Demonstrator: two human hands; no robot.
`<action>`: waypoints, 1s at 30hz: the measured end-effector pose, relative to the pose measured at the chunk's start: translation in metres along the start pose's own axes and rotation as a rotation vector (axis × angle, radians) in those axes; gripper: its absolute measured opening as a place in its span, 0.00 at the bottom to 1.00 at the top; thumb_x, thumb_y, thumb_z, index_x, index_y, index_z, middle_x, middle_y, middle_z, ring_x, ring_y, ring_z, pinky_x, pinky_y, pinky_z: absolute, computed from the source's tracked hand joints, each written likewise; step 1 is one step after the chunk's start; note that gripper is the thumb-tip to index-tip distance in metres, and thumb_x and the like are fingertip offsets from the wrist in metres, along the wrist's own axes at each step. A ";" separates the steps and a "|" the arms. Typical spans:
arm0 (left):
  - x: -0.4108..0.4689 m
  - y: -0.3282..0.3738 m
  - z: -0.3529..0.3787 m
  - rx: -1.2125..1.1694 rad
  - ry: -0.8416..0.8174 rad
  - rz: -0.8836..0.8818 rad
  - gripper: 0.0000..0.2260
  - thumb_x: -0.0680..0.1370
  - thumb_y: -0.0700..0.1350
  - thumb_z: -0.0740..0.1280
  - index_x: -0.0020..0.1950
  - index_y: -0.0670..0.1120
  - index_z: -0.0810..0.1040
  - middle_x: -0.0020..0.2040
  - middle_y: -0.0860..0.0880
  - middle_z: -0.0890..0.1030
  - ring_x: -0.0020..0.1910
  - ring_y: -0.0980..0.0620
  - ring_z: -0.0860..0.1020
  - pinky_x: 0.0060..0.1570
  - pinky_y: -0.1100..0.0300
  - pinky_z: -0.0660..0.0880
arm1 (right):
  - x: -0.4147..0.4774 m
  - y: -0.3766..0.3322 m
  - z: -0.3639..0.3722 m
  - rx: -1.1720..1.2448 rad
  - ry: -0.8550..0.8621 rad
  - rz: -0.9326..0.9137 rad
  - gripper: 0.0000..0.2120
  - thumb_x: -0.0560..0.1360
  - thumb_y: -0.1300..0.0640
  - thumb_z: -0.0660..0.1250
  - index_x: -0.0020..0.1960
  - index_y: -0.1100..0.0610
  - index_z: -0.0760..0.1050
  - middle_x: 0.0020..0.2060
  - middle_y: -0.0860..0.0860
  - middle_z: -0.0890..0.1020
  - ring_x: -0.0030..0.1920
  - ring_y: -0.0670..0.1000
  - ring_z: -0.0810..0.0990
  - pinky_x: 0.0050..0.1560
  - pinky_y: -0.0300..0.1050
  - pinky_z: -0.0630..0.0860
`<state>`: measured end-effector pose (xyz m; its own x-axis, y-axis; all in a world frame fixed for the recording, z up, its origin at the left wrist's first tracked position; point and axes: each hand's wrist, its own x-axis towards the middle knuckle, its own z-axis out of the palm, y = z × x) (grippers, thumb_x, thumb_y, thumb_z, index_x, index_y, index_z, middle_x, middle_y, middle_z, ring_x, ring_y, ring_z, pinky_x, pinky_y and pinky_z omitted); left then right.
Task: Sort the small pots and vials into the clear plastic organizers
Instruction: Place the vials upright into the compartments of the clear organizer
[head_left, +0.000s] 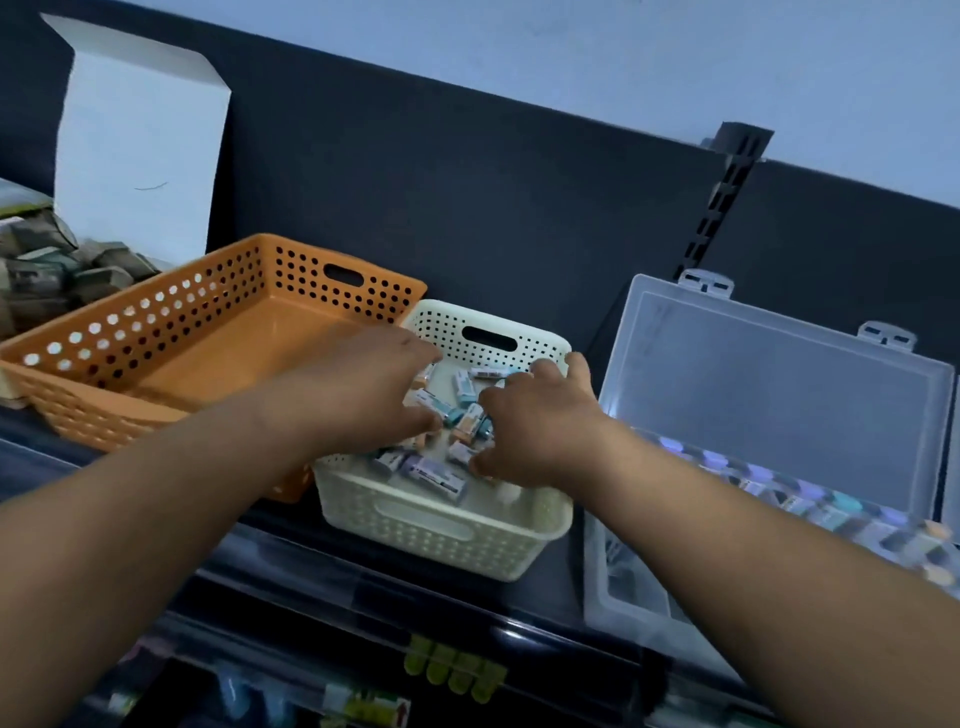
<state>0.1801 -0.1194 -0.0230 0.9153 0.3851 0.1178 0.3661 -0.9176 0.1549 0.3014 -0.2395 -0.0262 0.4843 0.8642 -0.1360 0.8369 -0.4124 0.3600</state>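
forearms come in from the lower left and lower right corners and meet over the cream basket (447, 525) at the middle of the frame, both palms down. left hand (363, 384) lies flat and low over the basket's upper left corner, fingers stretched toward the far rim and thumb set apart below them, the tips among the loose vials (431, 475) - whether it pinches one i cannot tell. right hand (540, 423) is arched, knuckles up, fingers bent down into the pile at the basket's right side; its tips are hidden, so a grip cannot be told.

vials lie jumbled on their sides inside the cream basket, between the two hands. clear organizer (623, 587) sits at the right of the frame, its lid (769, 374) propped open - capped pots (841, 512) stand in rows inside. orange basket (156, 332) touches the cream one on the left, with a white box (140, 150) in the upper left.
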 end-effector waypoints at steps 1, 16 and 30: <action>0.001 -0.002 0.000 -0.018 -0.010 0.010 0.31 0.75 0.58 0.67 0.75 0.54 0.61 0.73 0.54 0.65 0.71 0.53 0.62 0.69 0.56 0.60 | 0.001 -0.004 -0.001 0.031 0.005 -0.030 0.24 0.73 0.36 0.63 0.62 0.49 0.72 0.55 0.50 0.76 0.61 0.56 0.69 0.66 0.60 0.58; 0.004 -0.028 0.002 -0.361 -0.114 0.062 0.29 0.77 0.46 0.67 0.76 0.52 0.61 0.75 0.54 0.61 0.73 0.56 0.58 0.67 0.64 0.55 | 0.051 -0.039 0.005 0.497 -0.037 -0.225 0.12 0.75 0.48 0.67 0.49 0.57 0.74 0.45 0.55 0.80 0.44 0.55 0.78 0.43 0.49 0.75; -0.018 0.024 -0.028 -0.574 0.177 0.039 0.08 0.74 0.45 0.72 0.51 0.53 0.78 0.45 0.56 0.80 0.40 0.61 0.77 0.38 0.68 0.74 | -0.027 0.015 -0.020 1.025 0.189 -0.115 0.09 0.74 0.58 0.72 0.37 0.56 0.75 0.30 0.49 0.79 0.30 0.46 0.78 0.36 0.48 0.78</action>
<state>0.1676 -0.1452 0.0057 0.8665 0.4080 0.2878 0.1389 -0.7507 0.6459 0.2952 -0.2632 0.0013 0.4144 0.9082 0.0584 0.7336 -0.2954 -0.6120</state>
